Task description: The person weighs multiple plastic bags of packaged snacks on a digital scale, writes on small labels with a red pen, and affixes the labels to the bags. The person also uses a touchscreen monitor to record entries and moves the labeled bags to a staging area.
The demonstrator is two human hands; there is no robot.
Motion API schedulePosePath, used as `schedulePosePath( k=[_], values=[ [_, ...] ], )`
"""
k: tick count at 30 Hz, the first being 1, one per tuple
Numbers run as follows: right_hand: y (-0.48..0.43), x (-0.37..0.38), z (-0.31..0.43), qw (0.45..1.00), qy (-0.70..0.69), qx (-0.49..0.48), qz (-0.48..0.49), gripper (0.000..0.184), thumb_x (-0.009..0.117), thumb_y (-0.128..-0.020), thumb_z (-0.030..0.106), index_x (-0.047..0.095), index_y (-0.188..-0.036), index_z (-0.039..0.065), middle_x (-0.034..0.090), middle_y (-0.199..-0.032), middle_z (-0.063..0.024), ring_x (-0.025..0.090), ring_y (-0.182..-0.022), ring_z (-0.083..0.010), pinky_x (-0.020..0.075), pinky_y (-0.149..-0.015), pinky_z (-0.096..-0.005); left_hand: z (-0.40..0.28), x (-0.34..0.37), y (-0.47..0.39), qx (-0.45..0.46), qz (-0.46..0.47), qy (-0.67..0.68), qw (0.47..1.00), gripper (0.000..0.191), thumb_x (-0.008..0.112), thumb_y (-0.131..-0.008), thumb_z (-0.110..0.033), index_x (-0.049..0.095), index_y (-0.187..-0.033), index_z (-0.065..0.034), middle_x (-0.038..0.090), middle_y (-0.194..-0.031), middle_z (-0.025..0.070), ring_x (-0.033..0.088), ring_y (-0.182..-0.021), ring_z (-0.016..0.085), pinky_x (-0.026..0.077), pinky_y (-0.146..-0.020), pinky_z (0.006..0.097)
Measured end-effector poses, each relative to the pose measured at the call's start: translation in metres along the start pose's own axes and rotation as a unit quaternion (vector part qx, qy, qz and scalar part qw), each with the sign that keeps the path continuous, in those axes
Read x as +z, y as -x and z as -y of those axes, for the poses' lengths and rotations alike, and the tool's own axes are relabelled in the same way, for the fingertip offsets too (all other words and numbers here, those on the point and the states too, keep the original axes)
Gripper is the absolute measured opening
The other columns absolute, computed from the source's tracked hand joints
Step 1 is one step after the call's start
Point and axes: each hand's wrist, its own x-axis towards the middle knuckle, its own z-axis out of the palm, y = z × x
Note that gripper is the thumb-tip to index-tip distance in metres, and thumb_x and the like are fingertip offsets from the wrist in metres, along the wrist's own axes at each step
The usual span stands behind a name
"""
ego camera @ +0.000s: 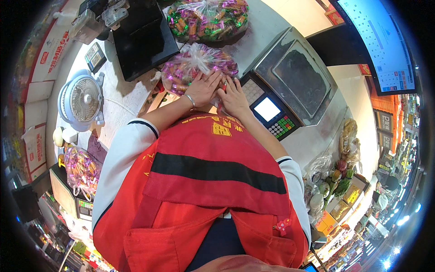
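Observation:
A clear plastic bag of purple-wrapped candies (176, 76) lies on the counter, its gathered top bunched upward. My left hand (204, 89) rests at the near side of this bag, fingers on the plastic. Close beside it, my right hand (234, 97) has its thumb and fingers around a small red item (223, 85), too small to name. The fingertips of both hands nearly meet. Just beyond lies a larger tied bag of green and purple wrapped candies (207, 25). To the right of my hands stands a weighing scale (294, 80) with a keypad and lit display.
A black flat device (146, 47) and a white fan (83, 98) stand on the left. Another candy bag (81, 166) sits at lower left. A monitor (380, 44) is at upper right. Produce in plastic bags (319, 190) lies along the right side of the counter.

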Motion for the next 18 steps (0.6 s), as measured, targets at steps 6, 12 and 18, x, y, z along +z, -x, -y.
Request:
schedulePosePath(
  k=[6,12,18],
  values=[
    [0.005,0.002,-0.002,1.000,0.001,-0.017,-0.001,0.027,0.048,-0.088,0.019,0.056,-0.113,0.015,0.042,-0.145,-0.0142,0.031,-0.140,-0.0347,0.0153,-0.117,-0.0503,0.007,0.013,0.015,0.008,0.090,-0.067,0.994,0.072,0.050,-0.091,-0.037,0.023,-0.151,-0.0070,0.023,-0.158,0.0119,0.030,-0.141,0.026,0.017,-0.113,0.0575],
    [0.005,0.006,0.000,1.000,0.021,-0.012,-0.017,0.025,0.047,-0.088,0.019,0.057,-0.112,0.015,0.043,-0.144,-0.0134,0.030,-0.139,-0.0376,0.0152,-0.116,-0.0511,0.001,0.007,0.022,-0.002,0.087,-0.125,0.988,0.071,0.050,-0.090,-0.033,0.024,-0.150,-0.0046,0.030,-0.153,0.0175,0.032,-0.139,0.032,0.018,-0.112,0.0576],
    [0.008,-0.014,0.007,0.999,-0.006,0.011,-0.042,0.027,0.052,-0.086,0.019,0.056,-0.112,0.014,0.042,-0.144,-0.0158,0.029,-0.139,-0.0391,0.0164,-0.116,-0.0534,0.007,0.002,0.042,0.029,0.068,-0.131,0.989,0.074,0.050,-0.090,-0.033,0.022,-0.149,0.0015,0.052,-0.131,0.0208,0.042,-0.127,0.037,0.020,-0.112,0.0553]
  ],
)
